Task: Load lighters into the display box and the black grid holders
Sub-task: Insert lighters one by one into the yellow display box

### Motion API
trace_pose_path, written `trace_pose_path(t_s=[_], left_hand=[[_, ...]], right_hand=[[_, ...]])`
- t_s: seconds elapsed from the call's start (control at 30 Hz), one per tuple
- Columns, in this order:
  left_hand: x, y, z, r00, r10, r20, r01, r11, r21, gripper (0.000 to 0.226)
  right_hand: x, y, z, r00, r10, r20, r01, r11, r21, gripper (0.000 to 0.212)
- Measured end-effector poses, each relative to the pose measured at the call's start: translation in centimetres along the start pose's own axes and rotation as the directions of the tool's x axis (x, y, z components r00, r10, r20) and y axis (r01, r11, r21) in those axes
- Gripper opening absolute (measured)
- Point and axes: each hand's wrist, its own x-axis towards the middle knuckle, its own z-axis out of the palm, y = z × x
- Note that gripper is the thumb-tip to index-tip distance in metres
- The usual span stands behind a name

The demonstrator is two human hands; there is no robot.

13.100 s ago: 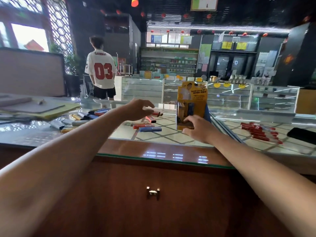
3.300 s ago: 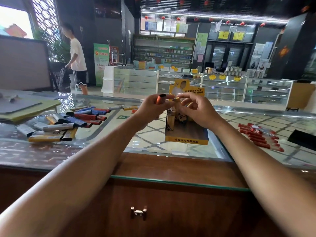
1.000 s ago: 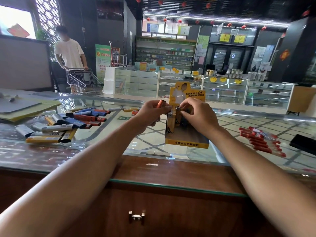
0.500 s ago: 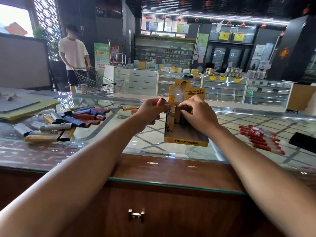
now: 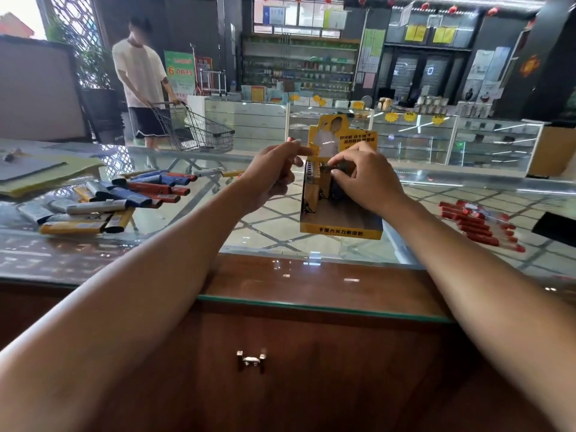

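A yellow display box [image 5: 341,227] stands on the glass counter [image 5: 274,229] in front of me, its printed back card upright. My left hand [image 5: 272,173] hovers at the box's upper left corner and holds several lighters, one orange tip [image 5: 290,140] showing above the fingers. My right hand [image 5: 364,176] is over the box's top and pinches a dark lighter [image 5: 327,166] down into the row of lighters standing inside. A pile of blue, red, silver and yellow lighters [image 5: 124,194] lies to the left. Red lighters [image 5: 480,222] lie to the right.
Papers and a folder [image 5: 40,173] lie at the far left of the counter. A black object [image 5: 558,229] sits at the right edge. Beyond the counter a person [image 5: 140,76] pushes a shopping cart [image 5: 196,129]. A wooden drawer with a metal handle [image 5: 251,360] is below me.
My hands stay at the box top, the right one lowering a lighter into the row. The person with the cart has walked closer along the aisle.
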Motion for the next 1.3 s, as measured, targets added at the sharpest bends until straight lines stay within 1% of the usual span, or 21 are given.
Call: trace_pose_path(t_s=[0.17, 0.27, 0.53, 0.63, 0.7, 0.93, 1.03, 1.3], left_hand=[[-0.08, 0.24, -0.18, 1.000, -0.002, -0.005, 0.001, 0.997, -0.076, 0.041], [-0.27, 0.44, -0.29, 1.000, -0.001, -0.021, -0.001, 0.995, -0.096, 0.043], [-0.72, 0.75, -0.07, 0.992, 0.009, -0.127, -0.002, 0.998, 0.055, 0.047], [-0.77, 0.83, -0.04, 0.993, -0.002, -0.114, 0.004, 1.000, 0.021, 0.040], [-0.75, 0.78, -0.02, 0.996, 0.016, -0.087, -0.016, 1.000, 0.006, 0.033], [-0.51, 0.68, -0.15, 0.997, 0.053, -0.061, -0.052, 0.998, 0.017, 0.009], [-0.42, 0.49, -0.30, 0.996, 0.064, -0.063, -0.061, 0.997, 0.047, 0.012], [-0.60, 0.42, -0.21, 0.993, 0.073, -0.096, -0.067, 0.996, 0.067, 0.010]], right_hand=[[-0.10, -0.28, -0.15, 1.000, -0.007, -0.002, 0.007, 1.000, 0.026, 0.016], [-0.19, -0.39, -0.24, 1.000, -0.027, -0.005, 0.027, 0.999, 0.045, 0.015], [-0.25, -0.57, -0.37, 0.999, -0.029, -0.019, 0.030, 0.997, 0.065, 0.016], [-0.24, -0.67, -0.31, 0.999, -0.031, -0.023, 0.032, 0.997, 0.068, 0.017], [-0.18, -0.68, -0.27, 0.999, -0.027, -0.021, 0.029, 0.997, 0.068, 0.018], [-0.08, -0.76, -0.22, 0.999, -0.003, -0.048, 0.008, 0.995, 0.100, 0.021], [-0.10, -0.86, -0.27, 0.998, 0.006, -0.058, 0.000, 0.996, 0.093, 0.027], [-0.08, -0.84, -0.41, 0.999, -0.026, -0.048, 0.031, 0.994, 0.106, 0.036]])
